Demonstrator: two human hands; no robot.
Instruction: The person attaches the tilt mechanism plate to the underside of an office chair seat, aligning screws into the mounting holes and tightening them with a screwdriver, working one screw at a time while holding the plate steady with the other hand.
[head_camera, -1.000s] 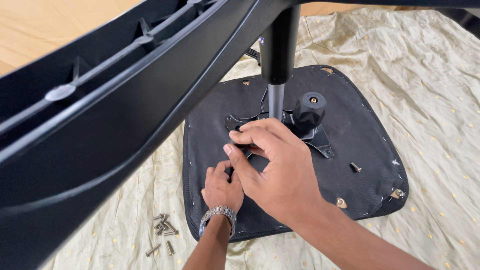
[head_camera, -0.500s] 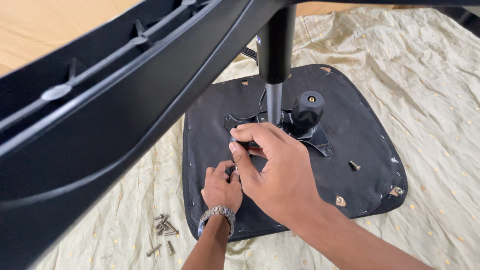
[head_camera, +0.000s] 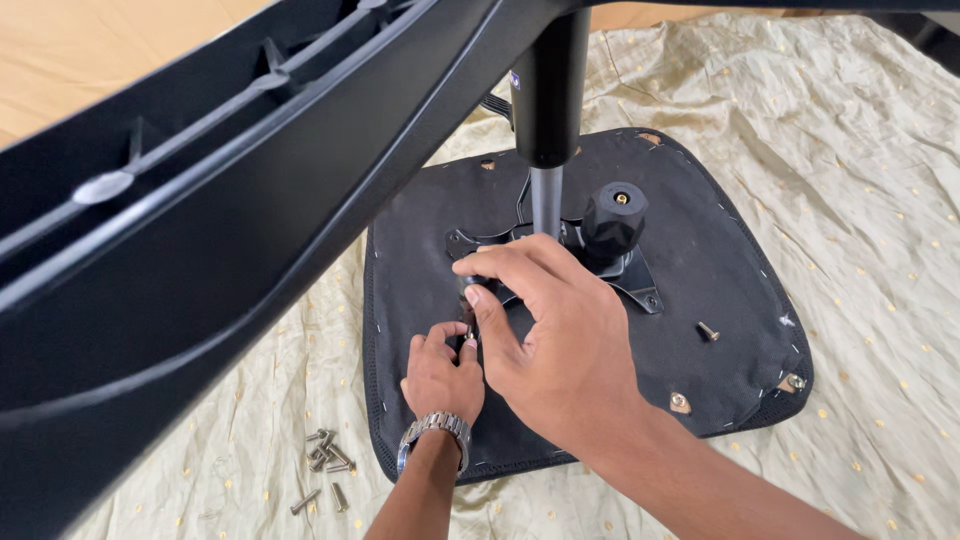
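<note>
An upturned chair seat (head_camera: 720, 300) is laid on a cloth (head_camera: 860, 130) spread over the floor (head_camera: 60, 50), with a mounting plate (head_camera: 630, 280) at its middle, from which a gas-lift column (head_camera: 548, 110) rises toward a chair base arm (head_camera: 200, 230) stretched across the near left. A knob (head_camera: 613, 215) is set just right of the column, and a loose bolt (head_camera: 707, 330) lies on the seat further right. The right hand (head_camera: 560, 340) is placed on the near left part of the plate, the left hand (head_camera: 442, 375) just left of and nearer than it, while a heap of bolts (head_camera: 328, 460) lies on the cloth to the seat's near left.
</note>
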